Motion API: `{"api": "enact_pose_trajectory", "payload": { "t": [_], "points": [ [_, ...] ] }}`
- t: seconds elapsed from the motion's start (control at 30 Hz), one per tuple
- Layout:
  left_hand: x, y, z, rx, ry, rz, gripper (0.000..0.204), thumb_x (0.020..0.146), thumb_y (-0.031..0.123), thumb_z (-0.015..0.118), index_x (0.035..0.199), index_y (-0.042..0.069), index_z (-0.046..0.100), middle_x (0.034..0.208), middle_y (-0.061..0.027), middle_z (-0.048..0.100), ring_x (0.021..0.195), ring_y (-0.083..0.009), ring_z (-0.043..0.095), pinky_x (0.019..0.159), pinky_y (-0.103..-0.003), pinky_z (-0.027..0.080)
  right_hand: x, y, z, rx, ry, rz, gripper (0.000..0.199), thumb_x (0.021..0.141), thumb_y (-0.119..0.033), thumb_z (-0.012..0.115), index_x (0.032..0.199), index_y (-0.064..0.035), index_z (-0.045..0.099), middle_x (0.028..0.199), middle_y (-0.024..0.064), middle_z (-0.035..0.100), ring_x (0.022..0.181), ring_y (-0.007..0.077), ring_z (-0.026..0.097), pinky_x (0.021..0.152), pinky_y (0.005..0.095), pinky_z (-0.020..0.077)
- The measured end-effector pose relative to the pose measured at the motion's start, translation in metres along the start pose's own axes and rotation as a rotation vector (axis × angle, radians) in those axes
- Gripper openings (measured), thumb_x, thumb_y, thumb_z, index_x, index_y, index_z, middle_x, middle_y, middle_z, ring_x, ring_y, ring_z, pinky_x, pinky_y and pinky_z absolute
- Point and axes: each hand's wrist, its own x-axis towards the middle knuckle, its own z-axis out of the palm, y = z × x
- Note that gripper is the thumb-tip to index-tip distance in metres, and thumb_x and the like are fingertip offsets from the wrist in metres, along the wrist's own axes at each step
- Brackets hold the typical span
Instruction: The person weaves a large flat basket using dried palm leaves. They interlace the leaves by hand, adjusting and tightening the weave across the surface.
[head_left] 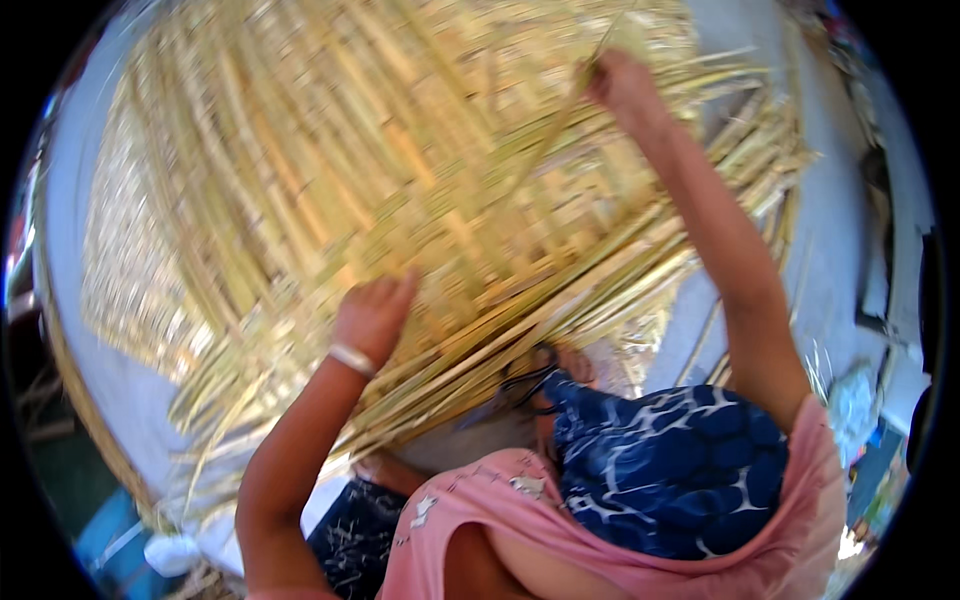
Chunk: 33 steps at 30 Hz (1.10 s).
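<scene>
Weaving of a split-bamboo mat (330, 190) spread flat on the pale floor (840, 230). The woven field covers most of the mat toward its far and left edges; along the near edge and at the right corner, loose strip ends (600, 300) fan out unwoven, so the work appears well advanced but unfinished. The left hand (372, 318), wearing a bangle (352, 359), rests with fingers together, pressing down on the near woven edge. The right hand (622, 85), reaching far, pinches a single thin strip (560, 120) and lifts it above the mat surface.
</scene>
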Motion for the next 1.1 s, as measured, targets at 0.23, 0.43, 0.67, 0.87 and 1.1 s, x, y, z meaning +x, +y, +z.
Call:
{"api": "enact_pose_trajectory", "payload": {
  "t": [0.23, 0.43, 0.67, 0.87, 1.1],
  "points": [
    [0.021, -0.002, 0.017, 0.057, -0.118, -0.139, 0.045, 0.080, 0.008, 0.051, 0.124, 0.011, 0.046, 0.080, -0.0063, 0.057, 0.073, -0.0239, 0.061, 0.064, -0.036, 0.048, -0.026, -0.072, 0.183, -0.641, -0.572, -0.235, 0.035, 0.089, -0.020, 0.046, 0.118, -0.0027, 0.056, 0.084, 0.0168, 0.063, 0.079, 0.0290, 0.061, 0.072, 0.0379, 0.0475],
    [0.081, -0.034, 0.023, -0.161, -0.077, -0.543, 0.035, 0.090, 0.012, 0.044, 0.125, 0.010, 0.047, 0.086, -0.0150, 0.065, 0.076, -0.0279, 0.065, 0.067, -0.040, 0.053, -0.017, -0.061, 0.188, -1.031, -0.612, -1.099, 0.035, 0.088, -0.020, 0.048, 0.115, 0.0019, 0.054, 0.092, 0.0212, 0.063, 0.087, 0.0341, 0.060, 0.080, 0.0391, 0.0469],
    [0.094, -0.178, 0.059, -0.371, 0.292, -0.848, 0.031, 0.081, 0.012, 0.050, 0.108, 0.000, 0.060, 0.083, -0.0240, 0.064, 0.077, -0.0358, 0.064, 0.070, -0.041, 0.052, 0.045, 0.023, 0.150, -1.174, -0.666, -0.655, 0.041, 0.087, -0.029, 0.052, 0.118, -0.0008, 0.053, 0.103, 0.0184, 0.063, 0.092, 0.0288, 0.062, 0.076, 0.0363, 0.0508],
    [0.104, -0.203, 0.041, -1.258, 0.167, -1.145, 0.023, 0.082, 0.004, 0.049, 0.103, -0.003, 0.056, 0.093, -0.0149, 0.063, 0.077, -0.0231, 0.065, 0.060, -0.029, 0.054, 0.058, 0.046, 0.130, -0.829, -0.486, -0.031, 0.046, 0.081, -0.037, 0.057, 0.109, 0.0001, 0.058, 0.096, 0.0205, 0.062, 0.093, 0.0306, 0.060, 0.077, 0.0386, 0.0491],
    [0.111, -0.173, -0.004, -1.407, 0.275, -1.107, 0.032, 0.090, 0.009, 0.039, 0.119, -0.005, 0.045, 0.106, -0.0181, 0.062, 0.086, -0.0241, 0.065, 0.066, -0.031, 0.056, 0.099, 0.056, 0.124, -1.156, -0.475, -0.433, 0.029, 0.084, -0.031, 0.059, 0.094, -0.0034, 0.058, 0.078, 0.0052, 0.057, 0.064, 0.0130, 0.054, 0.054, 0.0304, 0.0454]
  ]
}}
